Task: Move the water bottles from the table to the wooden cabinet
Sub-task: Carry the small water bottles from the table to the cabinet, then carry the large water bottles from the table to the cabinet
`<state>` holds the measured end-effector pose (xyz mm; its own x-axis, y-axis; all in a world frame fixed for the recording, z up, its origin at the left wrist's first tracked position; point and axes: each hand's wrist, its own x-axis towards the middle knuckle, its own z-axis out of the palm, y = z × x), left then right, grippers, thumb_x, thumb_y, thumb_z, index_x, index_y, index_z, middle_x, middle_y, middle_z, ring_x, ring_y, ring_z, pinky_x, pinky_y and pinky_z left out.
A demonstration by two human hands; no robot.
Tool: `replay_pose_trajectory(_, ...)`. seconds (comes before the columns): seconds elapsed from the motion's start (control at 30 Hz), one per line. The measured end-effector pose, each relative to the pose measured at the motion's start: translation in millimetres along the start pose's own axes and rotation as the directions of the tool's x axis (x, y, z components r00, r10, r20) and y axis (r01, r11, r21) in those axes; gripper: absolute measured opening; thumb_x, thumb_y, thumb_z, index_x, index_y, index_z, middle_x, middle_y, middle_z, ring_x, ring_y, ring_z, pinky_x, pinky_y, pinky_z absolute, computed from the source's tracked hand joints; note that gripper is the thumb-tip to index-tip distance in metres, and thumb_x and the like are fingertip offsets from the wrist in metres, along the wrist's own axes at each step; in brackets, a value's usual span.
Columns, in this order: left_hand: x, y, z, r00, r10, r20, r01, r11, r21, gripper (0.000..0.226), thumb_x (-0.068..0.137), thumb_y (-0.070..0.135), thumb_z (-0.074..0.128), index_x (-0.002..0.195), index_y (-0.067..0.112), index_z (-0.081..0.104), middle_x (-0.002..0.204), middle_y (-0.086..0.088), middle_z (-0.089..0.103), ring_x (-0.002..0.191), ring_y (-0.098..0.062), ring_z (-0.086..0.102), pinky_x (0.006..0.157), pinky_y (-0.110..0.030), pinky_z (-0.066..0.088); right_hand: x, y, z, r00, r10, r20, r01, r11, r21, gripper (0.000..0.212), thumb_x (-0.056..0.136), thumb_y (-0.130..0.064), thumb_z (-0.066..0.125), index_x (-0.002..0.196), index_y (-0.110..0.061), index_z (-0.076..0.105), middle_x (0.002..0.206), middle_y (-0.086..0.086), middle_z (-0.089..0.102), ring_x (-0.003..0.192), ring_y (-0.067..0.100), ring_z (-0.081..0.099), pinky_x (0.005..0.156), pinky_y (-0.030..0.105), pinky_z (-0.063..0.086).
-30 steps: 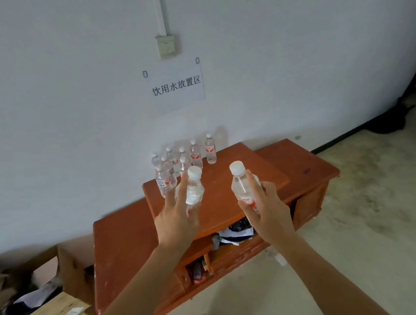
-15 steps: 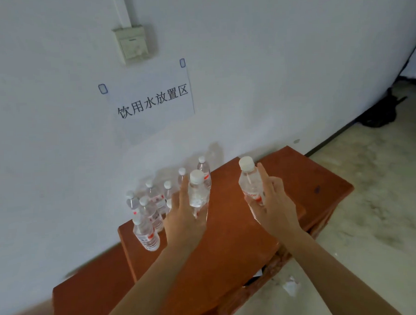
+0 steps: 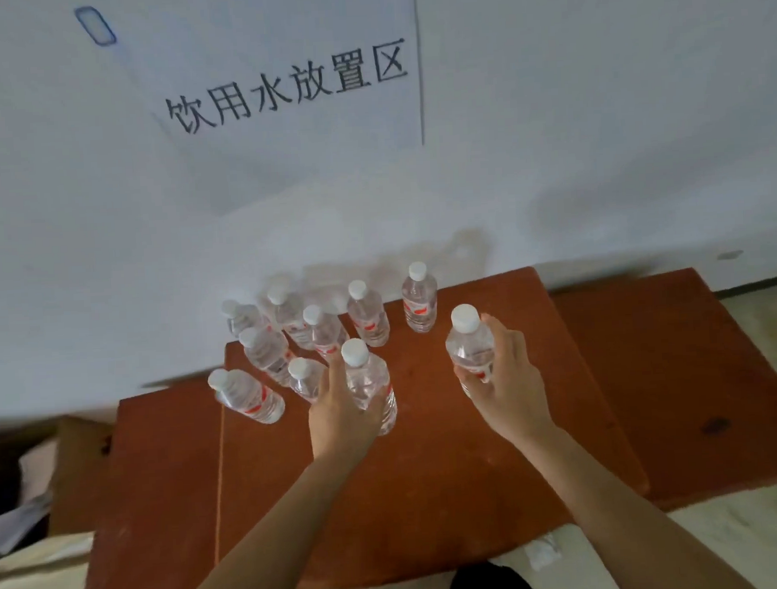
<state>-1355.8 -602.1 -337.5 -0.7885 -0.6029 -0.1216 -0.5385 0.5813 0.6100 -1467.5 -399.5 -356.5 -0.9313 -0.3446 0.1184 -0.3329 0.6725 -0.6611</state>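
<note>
My left hand (image 3: 339,414) grips a clear water bottle with a white cap (image 3: 369,381), held upright just above the red-brown wooden cabinet top (image 3: 454,471). My right hand (image 3: 508,387) grips a second such bottle (image 3: 469,348), also upright, over the cabinet's middle. Behind them, against the wall, stand several more capped bottles (image 3: 416,299) with red labels; the bottle (image 3: 248,396) at the left front leans outward.
A white wall rises directly behind the cabinet, with a paper sign (image 3: 286,92) taped on it. Lower side sections of the cabinet (image 3: 680,391) extend right and left. Cardboard boxes (image 3: 36,475) sit on the floor at the left. Pale floor lies at the right.
The camera has come much closer to the cabinet. Both hands have carried their bottles forward and down, over the cabinet top beside the standing group.
</note>
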Motion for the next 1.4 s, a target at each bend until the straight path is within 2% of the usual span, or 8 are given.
replay_pose_trajectory(0.2,27,-4,44,0.998,-0.059,-0.009,0.058,0.998,-0.026,0.071,0.087,0.036,0.076,0.143,0.014,0.038,0.131,-0.007,0.057,0.111,-0.031,0.062,0.087,-0.043,0.052,31,28,37,0.987,0.016,0.161,-0.024,0.998,0.049,0.075,0.084,-0.035,0.081,0.142,-0.018,0.038,0.136,0.006,0.050,0.104,0.007,0.055,0.070,0.010,0.044)
replay_pose_trajectory(0.47,61,-24,80,0.995,-0.082,0.049,0.086,0.993,-0.077,0.074,0.088,0.013,0.075,0.149,0.013,0.033,0.144,-0.010,0.046,0.126,-0.033,0.053,0.099,-0.046,0.047,45,33,91,0.973,0.093,0.210,-0.111,0.991,0.076,0.076,0.081,-0.023,0.084,0.141,-0.007,0.040,0.139,0.010,0.048,0.110,0.006,0.047,0.072,0.000,0.033)
replay_pose_trajectory(0.73,68,-39,84,0.988,-0.121,0.098,0.131,0.985,-0.109,0.071,0.091,0.015,0.073,0.149,0.012,0.032,0.146,-0.010,0.042,0.129,-0.032,0.050,0.102,-0.046,0.049,56,22,122,0.957,0.096,0.273,-0.132,0.984,0.117,0.078,0.085,-0.026,0.081,0.145,-0.014,0.033,0.147,0.007,0.040,0.125,0.024,0.055,0.093,0.033,0.050)
replay_pose_trajectory(0.93,55,-39,55,0.980,-0.078,0.183,0.085,0.996,-0.035,0.064,0.101,0.034,0.058,0.155,0.025,0.024,0.153,-0.008,0.038,0.132,-0.032,0.051,0.100,-0.051,0.051,55,11,96,0.928,0.139,0.346,-0.143,0.990,-0.014,0.077,0.088,-0.035,0.076,0.149,-0.018,0.032,0.146,0.008,0.038,0.120,0.021,0.057,0.088,0.027,0.045)
replay_pose_trajectory(1.07,47,-24,16,0.989,0.033,0.141,-0.039,0.999,0.038,0.048,0.105,0.041,0.043,0.150,0.027,0.032,0.155,-0.001,0.037,0.116,-0.026,0.062,0.080,-0.046,0.060,43,-16,64,0.957,-0.024,0.288,0.040,0.998,-0.050,0.065,0.093,-0.024,0.069,0.148,-0.019,0.034,0.145,0.008,0.040,0.115,0.013,0.056,0.084,0.020,0.046)
replay_pose_trajectory(1.2,34,-4,-37,0.992,0.123,0.020,-0.125,0.979,0.162,0.046,0.107,0.041,0.038,0.150,0.028,0.034,0.158,0.002,0.035,0.119,-0.023,0.061,0.069,-0.030,0.056,53,-64,35,0.954,-0.255,0.156,0.265,0.963,-0.047,0.051,0.095,-0.018,0.050,0.145,-0.012,0.039,0.141,0.016,0.045,0.121,0.030,0.055,0.090,0.044,0.057)
replay_pose_trajectory(1.3,8,-3,-84,0.984,0.110,-0.140,-0.065,0.954,0.293,0.046,0.107,0.039,0.034,0.151,0.030,0.029,0.159,-0.003,0.032,0.133,-0.029,0.050,0.085,-0.039,0.058,59,-103,31,0.883,-0.442,0.157,0.454,0.890,-0.046,0.047,0.103,-0.035,0.040,0.145,-0.015,0.042,0.145,0.017,0.046,0.129,0.032,0.051,0.100,0.050,0.051)
replay_pose_trajectory(1.4,-41,-21,-119,0.941,-0.035,-0.335,0.169,0.910,0.379,0.048,0.107,0.039,0.031,0.153,0.030,0.028,0.163,-0.010,0.029,0.148,-0.033,0.030,0.115,-0.052,0.035,48,-138,42,0.787,-0.577,0.217,0.587,0.810,0.025,0.049,0.105,-0.044,0.038,0.146,-0.018,0.044,0.149,0.016,0.044,0.136,0.033,0.045,0.107,0.053,0.045)
